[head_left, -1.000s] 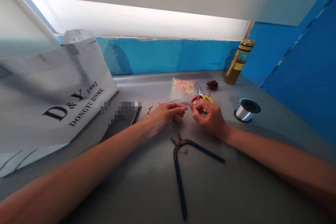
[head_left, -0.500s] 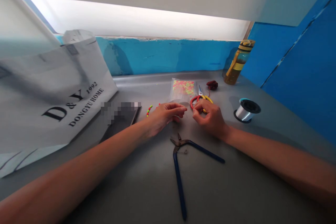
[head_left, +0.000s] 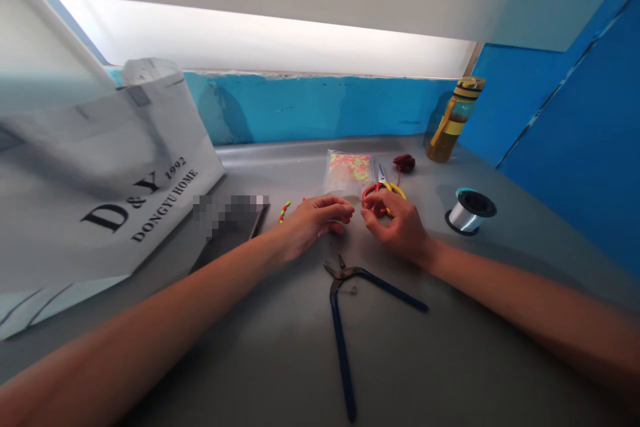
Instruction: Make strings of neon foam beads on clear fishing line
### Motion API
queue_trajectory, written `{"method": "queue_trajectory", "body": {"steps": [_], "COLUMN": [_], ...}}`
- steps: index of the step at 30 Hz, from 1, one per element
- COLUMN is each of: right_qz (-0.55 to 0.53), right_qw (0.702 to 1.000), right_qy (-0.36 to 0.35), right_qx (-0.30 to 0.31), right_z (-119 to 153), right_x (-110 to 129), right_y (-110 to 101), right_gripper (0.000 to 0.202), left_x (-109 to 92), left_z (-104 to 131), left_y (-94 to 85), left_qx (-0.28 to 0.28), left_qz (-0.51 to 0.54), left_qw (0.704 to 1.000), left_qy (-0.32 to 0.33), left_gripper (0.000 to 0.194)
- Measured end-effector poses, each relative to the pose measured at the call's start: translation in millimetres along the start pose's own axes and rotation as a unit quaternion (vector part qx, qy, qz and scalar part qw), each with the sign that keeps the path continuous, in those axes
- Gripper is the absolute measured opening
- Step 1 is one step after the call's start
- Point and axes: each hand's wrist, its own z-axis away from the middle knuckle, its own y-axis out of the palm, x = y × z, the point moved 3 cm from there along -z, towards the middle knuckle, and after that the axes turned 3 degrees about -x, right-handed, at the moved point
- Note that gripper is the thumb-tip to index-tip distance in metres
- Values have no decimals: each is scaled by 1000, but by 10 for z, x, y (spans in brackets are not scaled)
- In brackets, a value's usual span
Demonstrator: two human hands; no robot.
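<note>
At the middle of the table, my left hand (head_left: 325,219) is closed in a pinch; what it grips is too small to make out. Facing it, my right hand (head_left: 396,221) has thumb and forefinger slightly apart, with nothing discernible between them. A short string of red and green beads (head_left: 285,211) lies left of my left hand. Behind the hands is a clear bag of pink and yellow beads (head_left: 350,168). Scissors with red and yellow handles (head_left: 383,177) lie partly hidden behind my right hand. Pliers with blue handles (head_left: 344,330) rest spread in front.
A spool of clear line (head_left: 470,212) stands at the right. Farther back are a dark red bundle (head_left: 404,163) and a yellow bottle (head_left: 456,121). A large white bag (head_left: 110,180) and a dark flat object (head_left: 233,230) occupy the left side.
The thumb and forefinger of my right hand have parted, and that hand has shifted slightly left toward my left hand. My left hand stays almost in place.
</note>
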Motion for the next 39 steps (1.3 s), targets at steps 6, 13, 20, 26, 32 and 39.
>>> {"method": "queue_trajectory", "body": {"steps": [6, 13, 20, 26, 32, 39], "right_qz": [-13, -23, -26, -32, -70, -84], "right_qw": [999, 999, 1000, 999, 994, 990], "right_qy": [-23, -38, -15, -24, -79, -93], "right_qx": [29, 23, 0, 4, 30, 67], "right_z": [-8, 0, -12, -16, 18, 30], "right_x": [-16, -3, -6, 29, 88, 105], "right_y": [22, 11, -5, -14, -4, 10], "right_gripper": [5, 10, 9, 11, 10, 15], "left_x": [-31, -27, -1, 25, 7, -27], "left_z": [26, 29, 5, -16, -10, 20], "left_y": [27, 49, 18, -9, 3, 33], "left_qx": [6, 7, -12, -1, 17, 35], "left_qz": [-23, -32, -43, -38, -48, -48], "left_qw": [1000, 999, 999, 999, 999, 998], "left_qy": [-14, -19, -20, -21, -9, -7], "left_gripper": [21, 23, 30, 47, 58, 51]}}
